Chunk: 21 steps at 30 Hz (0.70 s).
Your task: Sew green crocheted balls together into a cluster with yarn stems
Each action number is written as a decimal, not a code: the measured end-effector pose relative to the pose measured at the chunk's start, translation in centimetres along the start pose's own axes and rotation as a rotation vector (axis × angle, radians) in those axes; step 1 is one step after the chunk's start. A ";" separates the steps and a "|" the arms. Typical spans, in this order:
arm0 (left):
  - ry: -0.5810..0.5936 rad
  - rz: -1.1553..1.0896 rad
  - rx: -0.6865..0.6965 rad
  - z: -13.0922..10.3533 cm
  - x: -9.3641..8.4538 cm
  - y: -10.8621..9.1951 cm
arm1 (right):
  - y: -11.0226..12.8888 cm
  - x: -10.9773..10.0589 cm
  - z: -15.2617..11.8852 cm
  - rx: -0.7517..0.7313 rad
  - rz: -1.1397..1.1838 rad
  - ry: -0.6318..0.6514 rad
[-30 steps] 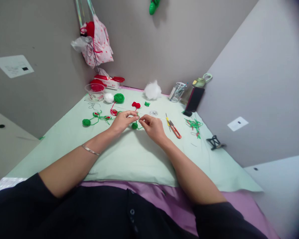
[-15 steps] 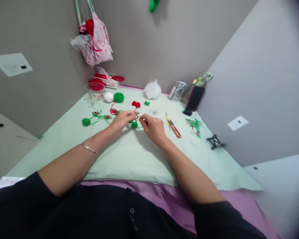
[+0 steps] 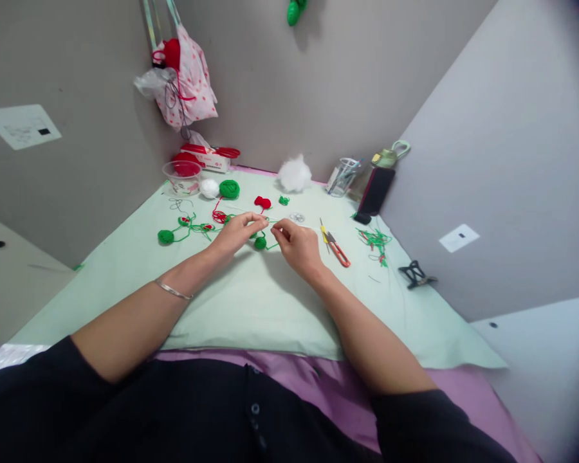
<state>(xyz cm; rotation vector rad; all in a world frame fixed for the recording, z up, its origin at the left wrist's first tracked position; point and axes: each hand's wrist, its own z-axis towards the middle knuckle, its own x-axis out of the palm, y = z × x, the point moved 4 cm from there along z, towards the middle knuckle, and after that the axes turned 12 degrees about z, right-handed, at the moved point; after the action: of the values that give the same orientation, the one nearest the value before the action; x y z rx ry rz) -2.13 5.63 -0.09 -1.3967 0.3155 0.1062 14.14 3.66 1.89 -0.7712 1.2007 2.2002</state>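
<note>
Over the middle of the table my left hand (image 3: 240, 233) is closed in a pinch on green yarn (image 3: 272, 220), a bit of which shows at its fingertips. My right hand (image 3: 296, 243) faces it a short gap away, thumb and forefinger pressed together; what they hold is too small to make out. Just below the fingers hangs or lies a small green ball (image 3: 260, 243) with a strand running right. Left of my left hand lie green crocheted pieces with red (image 3: 207, 227), joined by green cords, and another green ball (image 3: 166, 237). Red yarn (image 3: 219, 217) lies behind that hand.
Orange thread snips (image 3: 338, 251) lie right of my right hand, beside a yellow-handled tool (image 3: 323, 233). Farther right are yarn scraps (image 3: 375, 239) and a black clip (image 3: 416, 274). White stuffing (image 3: 294, 173), a green yarn ball (image 3: 229, 189), a clear tub (image 3: 183, 182) and a phone (image 3: 376, 191) stand behind.
The two hands have drawn slightly apart at the fingertips, with a little more space between them. The things on the table stay where they were; the view has shifted slightly.
</note>
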 end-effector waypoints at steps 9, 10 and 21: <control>-0.034 -0.015 0.010 -0.2 -0.3 -0.3 | -1.1 -0.3 0.5 0.095 0.107 -0.033; -0.042 -0.032 0.000 -0.3 -0.3 -0.5 | -1.3 -0.4 0.6 0.101 0.132 -0.047; -0.017 -0.377 -0.008 -0.3 -0.6 -1.4 | -1.6 -0.7 1.0 0.177 0.479 -0.010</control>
<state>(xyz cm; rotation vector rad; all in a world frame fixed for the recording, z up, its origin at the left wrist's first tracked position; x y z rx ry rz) -2.35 5.12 1.39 -1.4401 0.0343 -0.1907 15.52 5.16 1.90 -0.4289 1.6876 2.4121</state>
